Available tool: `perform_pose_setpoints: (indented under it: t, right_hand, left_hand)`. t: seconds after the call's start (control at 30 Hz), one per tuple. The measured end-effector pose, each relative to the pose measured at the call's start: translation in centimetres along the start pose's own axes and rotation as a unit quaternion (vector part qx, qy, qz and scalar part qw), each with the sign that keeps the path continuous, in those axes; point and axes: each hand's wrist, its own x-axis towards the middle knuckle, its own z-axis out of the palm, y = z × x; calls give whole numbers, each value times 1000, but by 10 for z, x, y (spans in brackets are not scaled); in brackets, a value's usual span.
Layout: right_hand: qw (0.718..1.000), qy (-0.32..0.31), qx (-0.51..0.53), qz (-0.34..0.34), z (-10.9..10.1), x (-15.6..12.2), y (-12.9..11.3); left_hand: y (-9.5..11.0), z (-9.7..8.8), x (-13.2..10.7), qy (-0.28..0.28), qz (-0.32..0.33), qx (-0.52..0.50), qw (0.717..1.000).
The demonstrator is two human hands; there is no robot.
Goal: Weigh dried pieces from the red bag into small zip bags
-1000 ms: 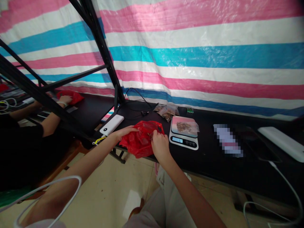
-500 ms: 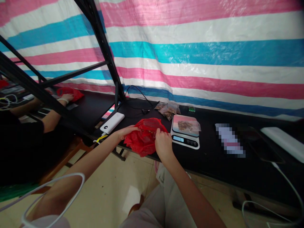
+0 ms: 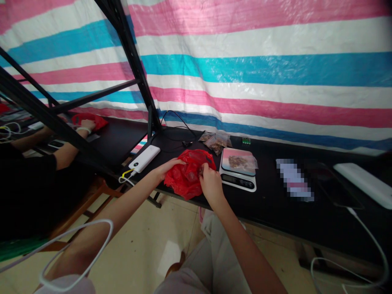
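A crumpled red plastic bag [image 3: 187, 176] lies at the front edge of the black table [image 3: 275, 208]. My left hand [image 3: 167, 168] grips its left rim, fingers closed on the plastic. My right hand [image 3: 210, 181] pinches the bag's right rim, close to the scale. Just right of the bag stands a white kitchen scale [image 3: 239, 170] with a clear pouch of brown bits [image 3: 241, 162] on its platform. What is inside the red bag is hidden.
A white power bank [image 3: 143, 158] with a yellow cable lies left of the bag. Small filled pouches [image 3: 216, 142] and a black cable sit behind. A black frame post [image 3: 134, 69] rises at left. Another person's arm [image 3: 65, 151] reaches to a red bag [image 3: 88, 121] at far left.
Both hands have drawn the bag's rim together, so the bag looks more bunched and sits slightly farther right. The scale and pouches stay put.
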Motion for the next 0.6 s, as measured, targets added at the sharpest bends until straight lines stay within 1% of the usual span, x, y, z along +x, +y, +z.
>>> perform_pose_setpoints:
  t: [0.23, 0.33, 0.5, 0.6]
  right_hand:
    - [993, 23, 114, 11, 12, -2, 12]
    - [986, 40, 164, -1, 18, -3, 14]
    - [968, 83, 235, -12, 24, -8, 16]
    - [962, 116, 247, -12, 23, -13, 13]
  left_hand:
    - [4, 3, 2, -9, 18, 11, 1000]
    - [7, 5, 1, -2, 29, 25, 999]
    - [14, 4, 0, 22, 31, 92, 995]
    - [19, 1, -2, 25, 24, 131, 991]
